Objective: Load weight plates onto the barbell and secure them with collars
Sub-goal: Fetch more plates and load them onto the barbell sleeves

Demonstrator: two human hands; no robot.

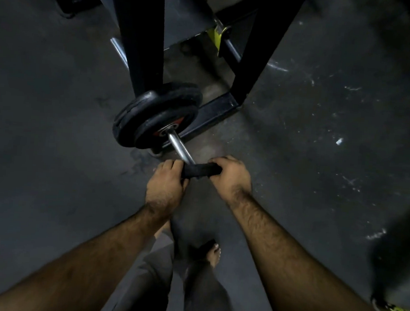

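Two weight plates (157,114) already sit on this end of the barbell (179,147), held on the rack (144,37). Both hands, left (167,183) and right (230,175), grip a black plate or collar (199,170) at the sleeve tip; which one is unclear. No collar looks fitted yet.

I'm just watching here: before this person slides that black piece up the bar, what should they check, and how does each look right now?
1. Plates seated on the bar: ok, two black plates sit together on the sleeve.
2. Sleeve bare between plates and hands: ok.
3. Left hand grips the black collar: ok.
4. Right hand grips its other end: ok.
5. Collar threaded onto the bar's tip: cannot tell, the hands hide it.
6. Bare foot clear of the bar end: ok, it stands behind the hands.
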